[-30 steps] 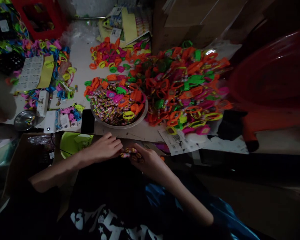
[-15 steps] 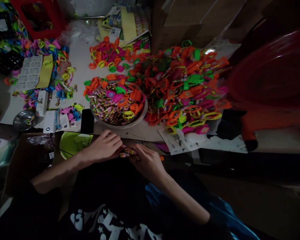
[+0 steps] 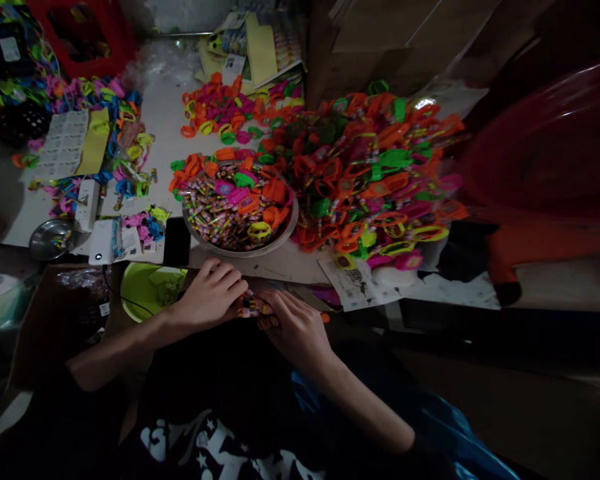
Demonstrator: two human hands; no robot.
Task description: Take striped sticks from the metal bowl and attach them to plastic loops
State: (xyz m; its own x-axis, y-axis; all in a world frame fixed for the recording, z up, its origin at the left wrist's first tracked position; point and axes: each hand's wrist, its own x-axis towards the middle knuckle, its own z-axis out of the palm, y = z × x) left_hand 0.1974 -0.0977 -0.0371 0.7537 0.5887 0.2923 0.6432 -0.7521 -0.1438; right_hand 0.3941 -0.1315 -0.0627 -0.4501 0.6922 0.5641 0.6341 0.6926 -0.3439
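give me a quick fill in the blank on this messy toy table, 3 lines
1. The left hand and right hand meet over a few small wrapped ____ at the table's near edge.
2. The round metal bowl sits just ____ the hands.
3. The black phone lies to the ____ of that bowl.

Missing words: candies; beyond; left

Print on the paper sheets [image 3: 63, 143] is too small to read.
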